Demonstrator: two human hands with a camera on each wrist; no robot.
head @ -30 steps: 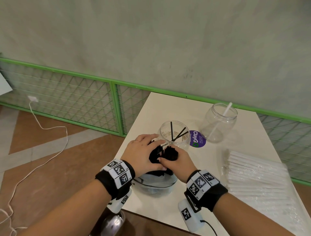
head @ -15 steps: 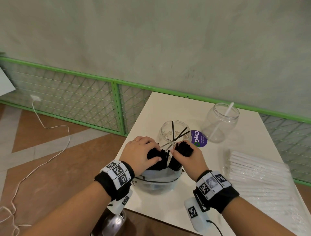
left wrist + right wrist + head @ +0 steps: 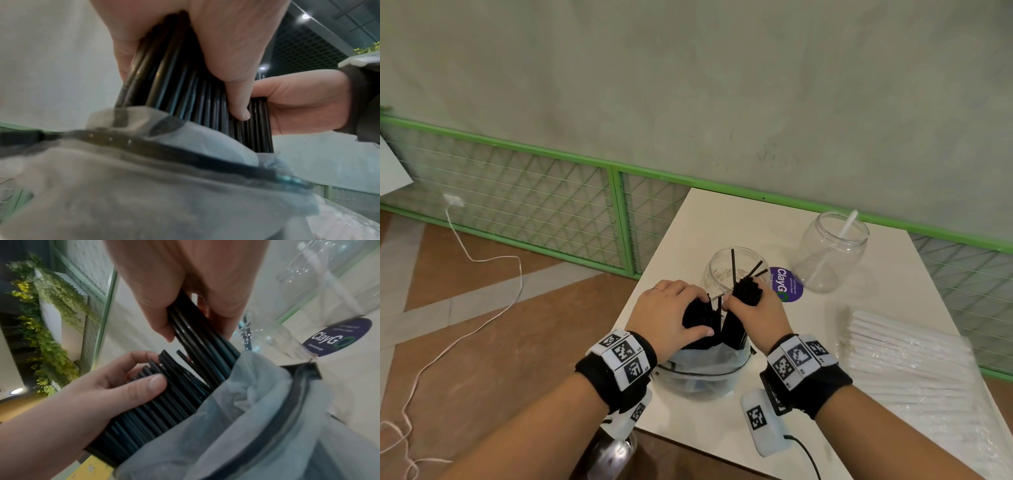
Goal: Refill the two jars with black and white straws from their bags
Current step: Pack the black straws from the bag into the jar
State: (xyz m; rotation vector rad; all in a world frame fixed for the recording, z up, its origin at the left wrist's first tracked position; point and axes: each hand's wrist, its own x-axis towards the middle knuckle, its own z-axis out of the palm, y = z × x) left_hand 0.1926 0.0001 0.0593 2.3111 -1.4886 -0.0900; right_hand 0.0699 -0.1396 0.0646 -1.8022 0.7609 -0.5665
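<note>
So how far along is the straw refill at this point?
Barely started. The near jar holds three black straws, the far jar one white. Both hands, left and right, grip black bundles still in their bag. The white pack lies untouched.

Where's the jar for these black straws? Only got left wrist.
Observer: Just past the black bag, on the table. Near jar is open, with a few loose straws inside.
Operator: Both hands on one bunch?
Observer: No. Right wrist view shows two: right hand grips the right bunch, left hand the left bunch, fanned apart.
Operator: White ones?
Observer: White bag lies at the table's right, no hand on it. Far jar holds one white straw.
</note>
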